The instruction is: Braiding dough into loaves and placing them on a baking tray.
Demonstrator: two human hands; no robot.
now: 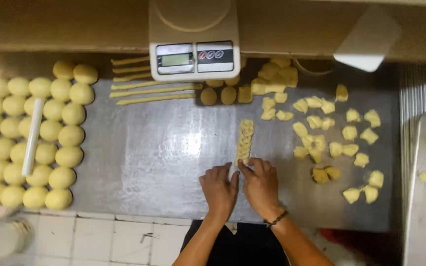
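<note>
Pale yellow dough on grey steel

The braided dough strip (245,140), dough balls (50,130) and cut pieces (349,133) are pale yellow; the scale (194,39) looks cream-white (green display), the worktop (159,152) streaky grey.

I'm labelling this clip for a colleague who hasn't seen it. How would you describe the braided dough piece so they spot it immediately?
Start at the kitchen scale at the top centre and look straight down the metal table. The braided dough strip lies lengthwise there, its near end at the fingertips of the left hand and right hand. Unlike the smooth dough balls and loose chunks, it is plaited.
</note>
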